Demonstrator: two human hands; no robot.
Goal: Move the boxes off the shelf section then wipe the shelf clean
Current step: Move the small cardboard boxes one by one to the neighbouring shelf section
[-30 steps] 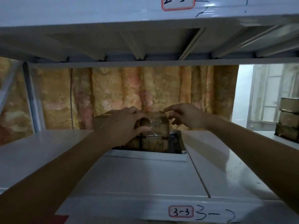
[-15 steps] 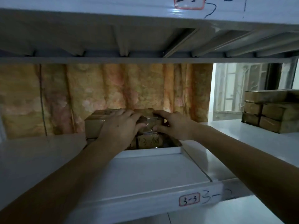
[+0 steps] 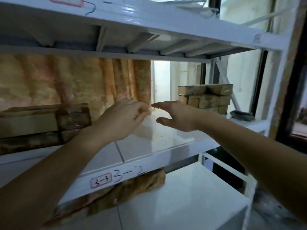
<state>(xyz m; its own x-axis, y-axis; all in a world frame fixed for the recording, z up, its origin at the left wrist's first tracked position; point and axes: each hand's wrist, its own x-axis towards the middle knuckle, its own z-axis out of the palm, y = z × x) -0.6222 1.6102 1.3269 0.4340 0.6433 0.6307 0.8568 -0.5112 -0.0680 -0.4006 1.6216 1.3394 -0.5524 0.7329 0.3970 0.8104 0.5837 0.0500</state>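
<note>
Two hands were over the white shelf [image 3: 166, 146]: left hand [image 3: 123, 120] with fingers loosely curled, right hand [image 3: 176, 115] flat and spread, neither grip holding anything. Judged as partway: the shelf section under the hands was bare, speckled, not yet wiped. One taped cardboard box [image 3: 44, 120] sat at the left; a stack of boxes [image 3: 206, 98] stood far right, at least five, exact count unclear. One dark cloth [image 3: 240, 115] lay just beside that stack.

Both forearms bare, no sleeves, no gloves, rings or watch.
</note>
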